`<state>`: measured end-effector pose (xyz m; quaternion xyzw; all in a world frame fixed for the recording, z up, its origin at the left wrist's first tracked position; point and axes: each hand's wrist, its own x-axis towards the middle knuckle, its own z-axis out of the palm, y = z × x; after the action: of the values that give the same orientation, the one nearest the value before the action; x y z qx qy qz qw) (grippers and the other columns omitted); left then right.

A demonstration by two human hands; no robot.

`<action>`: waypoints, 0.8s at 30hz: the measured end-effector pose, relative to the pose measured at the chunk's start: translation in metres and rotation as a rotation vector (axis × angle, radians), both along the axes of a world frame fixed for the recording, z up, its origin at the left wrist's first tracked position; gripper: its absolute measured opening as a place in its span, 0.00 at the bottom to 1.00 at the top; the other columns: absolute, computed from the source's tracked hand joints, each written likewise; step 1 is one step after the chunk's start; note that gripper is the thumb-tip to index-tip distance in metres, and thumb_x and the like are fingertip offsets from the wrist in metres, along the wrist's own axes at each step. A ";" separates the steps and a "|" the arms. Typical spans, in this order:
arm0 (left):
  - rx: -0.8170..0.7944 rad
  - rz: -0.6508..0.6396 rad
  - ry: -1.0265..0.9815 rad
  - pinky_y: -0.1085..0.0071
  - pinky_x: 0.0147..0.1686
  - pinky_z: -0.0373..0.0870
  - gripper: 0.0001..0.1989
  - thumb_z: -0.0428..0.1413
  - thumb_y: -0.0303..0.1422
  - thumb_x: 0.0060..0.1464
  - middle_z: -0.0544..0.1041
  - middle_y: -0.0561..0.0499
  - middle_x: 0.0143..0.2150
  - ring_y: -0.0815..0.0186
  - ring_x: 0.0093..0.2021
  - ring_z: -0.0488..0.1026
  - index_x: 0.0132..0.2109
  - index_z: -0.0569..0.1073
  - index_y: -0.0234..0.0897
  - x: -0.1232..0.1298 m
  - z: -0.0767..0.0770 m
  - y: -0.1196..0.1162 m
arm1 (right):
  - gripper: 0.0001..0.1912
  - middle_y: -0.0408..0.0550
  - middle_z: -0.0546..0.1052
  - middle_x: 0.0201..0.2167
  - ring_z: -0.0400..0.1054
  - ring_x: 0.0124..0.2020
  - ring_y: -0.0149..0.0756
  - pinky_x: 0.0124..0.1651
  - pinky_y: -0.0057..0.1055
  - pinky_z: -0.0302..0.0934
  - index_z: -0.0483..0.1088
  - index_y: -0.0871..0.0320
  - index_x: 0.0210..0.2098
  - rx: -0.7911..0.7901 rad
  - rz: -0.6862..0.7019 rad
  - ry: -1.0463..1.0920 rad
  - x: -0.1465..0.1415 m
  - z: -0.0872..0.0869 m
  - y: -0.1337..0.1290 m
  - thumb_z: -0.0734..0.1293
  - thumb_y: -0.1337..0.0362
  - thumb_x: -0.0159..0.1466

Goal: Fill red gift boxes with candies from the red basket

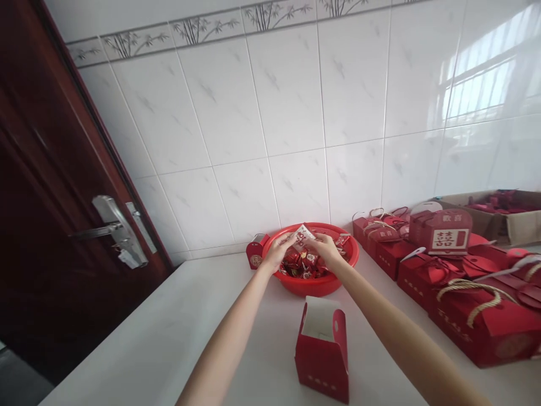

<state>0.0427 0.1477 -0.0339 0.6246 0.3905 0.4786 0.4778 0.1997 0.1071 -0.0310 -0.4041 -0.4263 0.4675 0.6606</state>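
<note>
At the far left, a dark red-brown panelled door carries a silver metal lever handle. To its right, a wall of glossy white marbled tiles, with a grey bamboo-pattern border near the top, rises behind a smooth white worktop. A small red cardboard box with a round emblem stands near the wall, just beside the left side of a round red plastic basket. The basket contains a heap of small, mainly red wrapped packets. The left hand is closed on the left side of a small white packet with red printing; this packet is located above the heap, within the outline of the basket. The right hand is closed on the right side of the same packet. In front of the basket, between the forearms, an upright red cardboard box with an open top and pale interior stands on the worktop. At the right, red cardboard gift boxes with twisted rope handles are set close together; a red box with a white label rests on top of them. Behind, at the far right, a brown cardboard carton holds dark red items.
</note>
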 end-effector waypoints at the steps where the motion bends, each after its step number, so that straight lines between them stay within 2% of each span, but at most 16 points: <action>1: 0.004 0.038 0.024 0.64 0.44 0.75 0.16 0.61 0.45 0.52 0.82 0.46 0.46 0.57 0.45 0.79 0.43 0.79 0.39 -0.001 -0.002 0.003 | 0.09 0.46 0.79 0.25 0.73 0.27 0.35 0.30 0.28 0.67 0.75 0.61 0.27 0.005 -0.026 0.057 0.000 -0.001 0.004 0.75 0.65 0.47; 3: 0.011 0.147 0.075 0.64 0.48 0.74 0.14 0.57 0.42 0.56 0.82 0.46 0.48 0.57 0.49 0.78 0.44 0.79 0.39 -0.003 -0.006 0.012 | 0.08 0.44 0.79 0.25 0.73 0.27 0.33 0.30 0.26 0.67 0.73 0.59 0.26 -0.001 -0.099 0.168 0.006 -0.002 0.011 0.74 0.65 0.47; 6: 0.017 0.308 0.177 0.63 0.51 0.70 0.11 0.56 0.38 0.57 0.82 0.45 0.48 0.55 0.53 0.76 0.43 0.78 0.39 -0.005 -0.014 0.027 | 0.06 0.42 0.77 0.22 0.72 0.25 0.32 0.28 0.25 0.68 0.70 0.57 0.24 -0.048 -0.189 0.310 0.019 -0.005 0.019 0.72 0.64 0.49; 9: 0.014 0.370 0.299 0.64 0.50 0.69 0.08 0.58 0.37 0.54 0.82 0.44 0.46 0.54 0.52 0.75 0.40 0.78 0.39 -0.003 -0.019 0.040 | 0.04 0.41 0.77 0.22 0.73 0.24 0.31 0.28 0.25 0.69 0.70 0.57 0.25 -0.079 -0.224 0.410 0.028 -0.006 0.021 0.69 0.65 0.51; 13: -0.005 0.382 0.446 0.64 0.49 0.67 0.06 0.61 0.32 0.48 0.83 0.44 0.43 0.52 0.51 0.75 0.36 0.77 0.39 0.002 -0.021 0.048 | 0.03 0.40 0.76 0.21 0.72 0.22 0.31 0.27 0.25 0.69 0.70 0.57 0.26 -0.081 -0.217 0.484 0.030 -0.006 0.020 0.69 0.69 0.50; 16: -0.012 0.349 0.510 0.65 0.45 0.68 0.04 0.62 0.29 0.44 0.82 0.47 0.35 0.53 0.45 0.77 0.31 0.76 0.38 0.005 -0.020 0.049 | 0.03 0.41 0.76 0.21 0.72 0.22 0.31 0.27 0.26 0.70 0.69 0.58 0.25 -0.065 -0.202 0.516 0.030 -0.005 0.021 0.69 0.70 0.50; 20: 0.004 0.268 0.506 0.70 0.37 0.69 0.07 0.58 0.24 0.43 0.80 0.51 0.30 0.61 0.35 0.76 0.31 0.77 0.37 0.009 -0.016 0.046 | 0.04 0.41 0.76 0.21 0.73 0.24 0.33 0.28 0.28 0.72 0.70 0.58 0.26 -0.060 -0.185 0.534 0.030 -0.007 0.023 0.69 0.70 0.51; 24: 0.019 0.191 0.475 0.72 0.35 0.70 0.10 0.54 0.23 0.44 0.80 0.52 0.27 0.64 0.31 0.77 0.32 0.79 0.37 0.012 -0.012 0.041 | 0.04 0.41 0.76 0.21 0.73 0.23 0.34 0.25 0.28 0.71 0.70 0.58 0.26 -0.086 -0.186 0.539 0.031 -0.007 0.022 0.70 0.70 0.51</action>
<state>0.0548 0.1884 -0.0458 0.6844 0.5444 0.3649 0.3195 0.2305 0.1292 -0.0380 -0.3301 -0.1761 0.5132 0.7725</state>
